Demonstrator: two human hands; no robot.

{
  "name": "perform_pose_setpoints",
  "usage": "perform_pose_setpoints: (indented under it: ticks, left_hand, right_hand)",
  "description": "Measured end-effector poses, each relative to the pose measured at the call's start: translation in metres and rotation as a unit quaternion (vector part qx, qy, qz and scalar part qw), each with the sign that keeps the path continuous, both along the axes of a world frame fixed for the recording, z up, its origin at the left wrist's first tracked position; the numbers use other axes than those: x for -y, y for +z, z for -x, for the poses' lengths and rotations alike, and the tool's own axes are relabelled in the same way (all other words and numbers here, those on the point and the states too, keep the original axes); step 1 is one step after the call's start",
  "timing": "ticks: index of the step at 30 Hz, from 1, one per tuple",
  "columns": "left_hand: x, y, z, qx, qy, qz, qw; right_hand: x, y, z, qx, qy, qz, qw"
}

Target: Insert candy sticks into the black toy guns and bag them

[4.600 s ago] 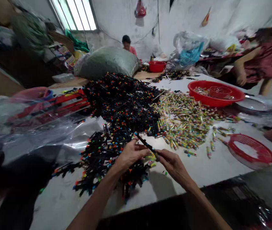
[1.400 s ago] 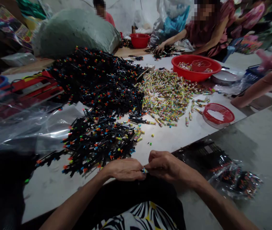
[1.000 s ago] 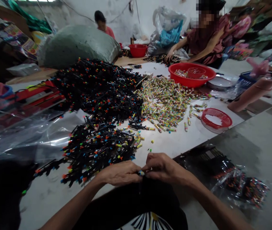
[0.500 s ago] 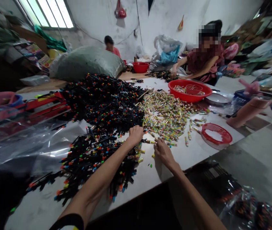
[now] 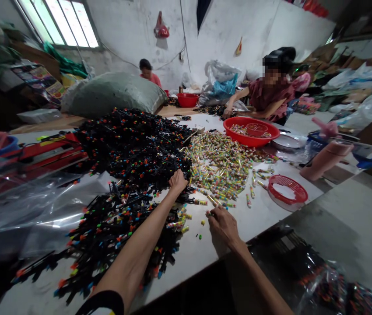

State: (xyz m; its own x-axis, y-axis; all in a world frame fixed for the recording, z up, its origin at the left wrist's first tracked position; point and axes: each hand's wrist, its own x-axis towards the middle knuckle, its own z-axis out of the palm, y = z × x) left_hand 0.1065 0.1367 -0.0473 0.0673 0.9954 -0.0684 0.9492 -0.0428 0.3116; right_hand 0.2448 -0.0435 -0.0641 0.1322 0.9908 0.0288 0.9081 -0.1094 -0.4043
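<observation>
My left hand (image 5: 177, 180) is at the near right edge of a big heap of black plastic pieces (image 5: 133, 144) with coloured tips. Its fingers are curled, and what they hold, if anything, is hidden. My right hand (image 5: 223, 224) is closed on a slim clear tube (image 5: 212, 201) that sticks out past the fingertips. Just ahead of it spreads a pile of small tubes (image 5: 220, 162) with colourful contents. Between my hands, a black piece with a tube on its end (image 5: 199, 202) lies on the white table (image 5: 202, 253). More such joined pieces (image 5: 114, 236) lie under my left forearm.
A red basin (image 5: 251, 131) holding tubes and a red basket (image 5: 287, 192) stand to the right, near a pink bottle (image 5: 327, 161). Clear plastic sheeting (image 5: 41, 210) covers the left side. A co-worker (image 5: 271, 92) works across the table; another person sits farther back.
My left hand has drawn away from my right, back to the black heap. The joined piece that was between them now lies on the table. The view has shifted slightly.
</observation>
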Motion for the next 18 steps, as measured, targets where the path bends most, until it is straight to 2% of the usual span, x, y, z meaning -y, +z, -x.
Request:
perform_pose_setpoints:
  ticks: [6,10,12,15,17,18]
  left_hand:
    - [0.008,0.003,0.006,0.048,-0.015,-0.030,0.998]
    - [0.018,0.016,0.008,0.118,-0.047,-0.054,0.990]
    - [0.031,0.026,0.009,0.160,-0.077,-0.068,0.982]
    - [0.065,0.041,0.012,0.219,-0.142,-0.072,0.963]
    - [0.093,0.047,0.016,0.246,-0.185,-0.052,0.950]
    - [0.107,0.048,0.019,0.261,-0.202,-0.033,0.943]
  right_hand:
    - [0.006,-0.005,-0.003,-0.069,-0.026,-0.041,0.996]
    - [0.007,-0.005,-0.006,-0.211,-0.075,-0.058,0.973]
    - [0.007,-0.002,-0.007,-0.330,-0.078,-0.060,0.939]
    - [0.008,0.010,-0.006,-0.508,-0.080,-0.045,0.856]
    - [0.010,0.022,-0.004,-0.582,-0.084,-0.042,0.807]
    - [0.012,0.029,-0.003,-0.603,-0.082,-0.046,0.792]
